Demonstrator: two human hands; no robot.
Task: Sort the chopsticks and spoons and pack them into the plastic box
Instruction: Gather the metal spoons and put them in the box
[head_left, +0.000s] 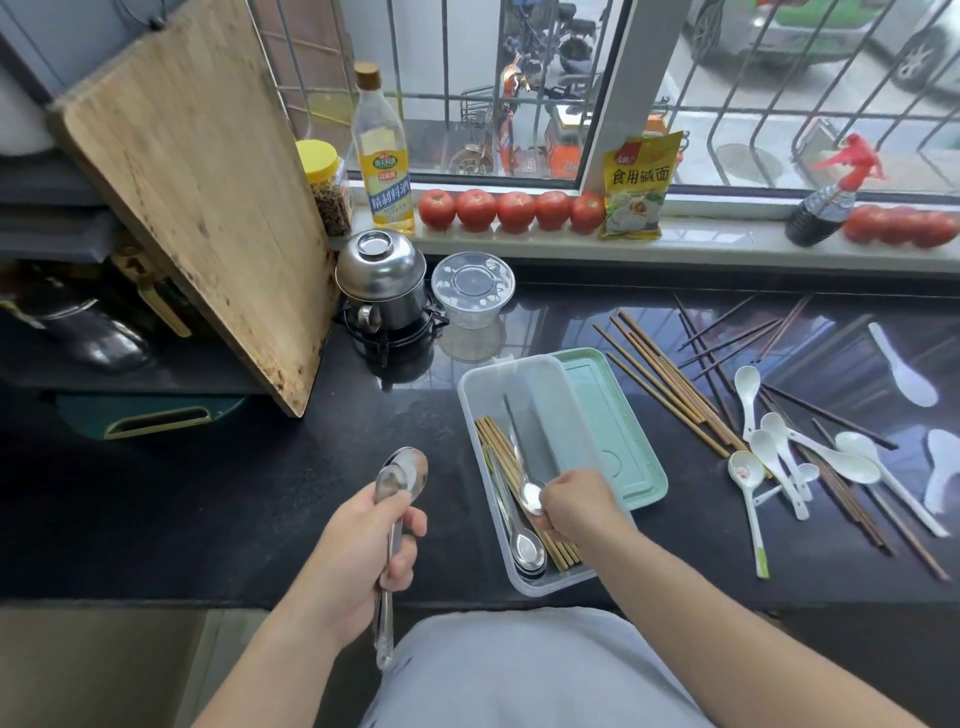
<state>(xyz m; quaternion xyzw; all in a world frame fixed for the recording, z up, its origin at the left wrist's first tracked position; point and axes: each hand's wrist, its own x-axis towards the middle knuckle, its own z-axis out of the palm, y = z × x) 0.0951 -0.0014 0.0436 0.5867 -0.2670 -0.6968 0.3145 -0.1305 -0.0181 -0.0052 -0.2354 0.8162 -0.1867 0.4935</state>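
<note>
Near the worktop's front edge, the left hand (384, 545) is gripping two steel spoons (402, 480) by their handles. The right hand (576, 506) is pinching a metal spoon (532, 496) into the plastic box (519, 374); it should be laid parallel beside the bamboo chopsticks (498, 447). The right fingertips are hidden.

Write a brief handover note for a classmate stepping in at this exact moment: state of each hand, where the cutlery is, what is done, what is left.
Left hand: grips a few metal spoons above the counter.
Right hand: holds a metal spoon in the plastic box.
Done: light wooden chopsticks and some metal spoons lie in the box.
Left: loose light chopsticks, dark chopsticks and white spoons on the counter at right; green lid beside the box.
</note>
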